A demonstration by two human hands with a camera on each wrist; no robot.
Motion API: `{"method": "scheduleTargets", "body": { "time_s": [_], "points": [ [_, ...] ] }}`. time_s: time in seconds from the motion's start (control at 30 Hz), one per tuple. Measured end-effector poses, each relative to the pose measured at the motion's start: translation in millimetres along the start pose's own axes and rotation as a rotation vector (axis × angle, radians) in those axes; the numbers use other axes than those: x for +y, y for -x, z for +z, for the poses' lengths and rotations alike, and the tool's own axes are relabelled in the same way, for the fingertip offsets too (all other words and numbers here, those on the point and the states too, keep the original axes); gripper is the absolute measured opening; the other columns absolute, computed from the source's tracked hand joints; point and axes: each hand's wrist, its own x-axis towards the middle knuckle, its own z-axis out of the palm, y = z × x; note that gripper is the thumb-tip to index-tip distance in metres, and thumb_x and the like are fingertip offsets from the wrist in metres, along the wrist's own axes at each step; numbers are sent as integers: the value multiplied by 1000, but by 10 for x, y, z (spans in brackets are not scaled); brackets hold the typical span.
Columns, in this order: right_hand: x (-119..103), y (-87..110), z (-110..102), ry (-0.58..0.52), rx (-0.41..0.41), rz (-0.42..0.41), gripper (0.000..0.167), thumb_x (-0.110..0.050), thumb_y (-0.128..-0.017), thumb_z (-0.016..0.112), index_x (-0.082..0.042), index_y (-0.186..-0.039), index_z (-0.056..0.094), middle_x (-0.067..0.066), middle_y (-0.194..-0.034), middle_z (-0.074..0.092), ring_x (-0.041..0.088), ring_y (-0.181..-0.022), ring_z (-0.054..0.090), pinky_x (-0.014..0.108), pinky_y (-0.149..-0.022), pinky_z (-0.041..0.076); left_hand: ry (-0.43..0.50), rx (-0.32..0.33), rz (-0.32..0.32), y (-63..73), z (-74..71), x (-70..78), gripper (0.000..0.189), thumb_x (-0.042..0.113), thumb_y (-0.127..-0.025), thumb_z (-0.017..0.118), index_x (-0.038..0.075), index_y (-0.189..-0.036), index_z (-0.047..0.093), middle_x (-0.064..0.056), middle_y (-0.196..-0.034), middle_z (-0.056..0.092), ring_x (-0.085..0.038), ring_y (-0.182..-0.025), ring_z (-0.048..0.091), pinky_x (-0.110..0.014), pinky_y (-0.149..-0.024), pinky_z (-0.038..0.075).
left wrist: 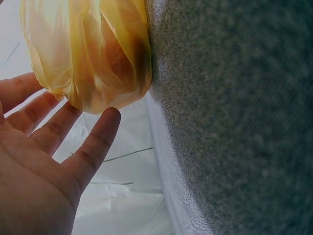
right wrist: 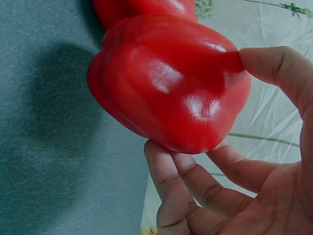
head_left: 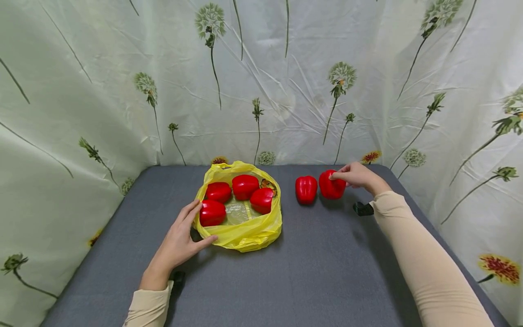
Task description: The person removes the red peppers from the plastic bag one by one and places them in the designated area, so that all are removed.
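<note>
A red bell pepper (head_left: 332, 185) is pinched between the thumb and fingers of my right hand (head_left: 357, 176). In the right wrist view the pepper (right wrist: 171, 88) shows a glossy, lobed side, with the thumb on one side and fingertips on the other. Just left of it on the table sits a second red bell pepper (head_left: 306, 190). My left hand (head_left: 175, 243) rests with spread fingers against the left side of an open yellow plastic bag (head_left: 249, 234). Several red bell peppers (head_left: 245, 186) lie inside the bag. In the left wrist view the fingertips are right at the bag's side (left wrist: 93, 63).
A dark grey cloth covers the table (head_left: 310, 272). Behind and along both sides hangs a pale curtain (head_left: 269, 81) printed with dandelions and other flowers. Dark wrist-worn pieces show under both wrists, the right one (head_left: 362, 209) close over the table.
</note>
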Motion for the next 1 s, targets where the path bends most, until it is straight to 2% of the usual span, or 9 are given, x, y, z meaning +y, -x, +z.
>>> {"method": "scheduleTargets", "body": {
  "time_s": [0.17,0.33,0.4,0.6,0.73,0.9,1.0],
  "points": [
    [87,-15,23,-9,-5,16,70,-48,-102,66,8,-143,60,17,-129,67,29,-106,65,41,-90,57,5,-6,-10,6,0,0,102,39,-84,93,-5,-160,42,-21,-169,37,-44,-152,42,-68,-118,44],
    [175,-72,63,-39,-10,27,67,-49,-101,68,6,-137,65,2,-107,69,20,-91,61,30,-72,49,4,-13,-13,14,9,3,102,39,-84,93,-5,-161,42,-21,-168,37,-44,-152,43,-67,-117,44],
    [189,-91,82,-40,-12,33,67,-50,-100,69,6,-138,64,2,-106,69,19,-90,61,29,-71,48,5,-13,-15,17,13,3,102,39,-84,93,-5,-161,42,-21,-169,37,-44,-152,43,-67,-117,44],
    [141,-100,120,3,-4,36,69,-51,-100,68,6,-139,64,10,-119,70,21,-96,63,38,-83,56,7,-11,-19,14,16,-2,102,39,-84,94,-4,-161,42,-20,-169,37,-44,-152,43,-67,-118,44],
    [101,-99,133,21,3,46,68,-51,-100,67,5,-138,64,9,-117,69,24,-100,63,41,-88,56,5,-8,-15,5,8,3,102,39,-84,94,-4,-161,42,-20,-169,37,-44,-152,42,-67,-118,44],
    [88,-142,147,12,8,58,57,-50,-99,69,2,-124,69,-5,-84,59,15,-81,54,32,-72,48,7,-8,-10,2,2,8,102,39,-84,94,-5,-160,42,-21,-169,37,-44,-152,43,-67,-118,44],
    [95,-167,147,7,4,61,53,-49,-98,70,0,-117,70,-9,-72,48,11,-71,47,28,-65,41,8,-9,-11,-3,-2,10,102,39,-84,94,-5,-160,42,-21,-169,37,-44,-152,43,-67,-118,44]
  ]
}}
